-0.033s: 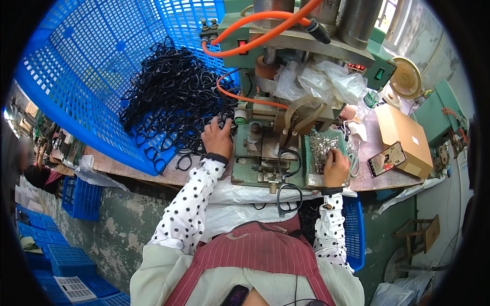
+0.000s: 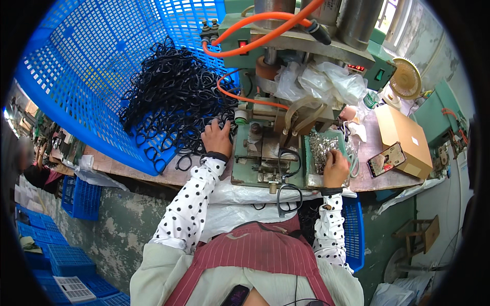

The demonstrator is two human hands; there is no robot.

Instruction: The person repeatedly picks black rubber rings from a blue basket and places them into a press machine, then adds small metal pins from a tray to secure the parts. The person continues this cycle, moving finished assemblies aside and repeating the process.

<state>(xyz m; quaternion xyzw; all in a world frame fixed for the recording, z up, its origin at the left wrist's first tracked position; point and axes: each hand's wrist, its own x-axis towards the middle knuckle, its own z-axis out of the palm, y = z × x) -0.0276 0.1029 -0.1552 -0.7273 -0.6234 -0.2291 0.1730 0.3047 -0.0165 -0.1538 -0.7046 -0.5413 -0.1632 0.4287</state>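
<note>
My left hand (image 2: 217, 139) rests at the near edge of a heap of black eyeglass frames (image 2: 173, 97). Its fingers are a little apart and touch the nearest frames, with no grip on one visible. My right hand (image 2: 335, 171) is over a shallow green tray of small shiny metal parts (image 2: 321, 150). Its fingertips are drawn together in a pinch, and anything between them is too small to make out. Between my hands, one black eyeglass frame (image 2: 290, 208) hangs down from the front of the green press machine (image 2: 245, 176).
A large blue plastic basket (image 2: 87, 109) lies tipped with the heap spilling from it. Orange air hoses (image 2: 255, 19) and clear plastic bags (image 2: 321, 81) hang about the press. To the right are a phone (image 2: 386, 160), a cardboard box (image 2: 406, 140) and a small fan (image 2: 407, 77).
</note>
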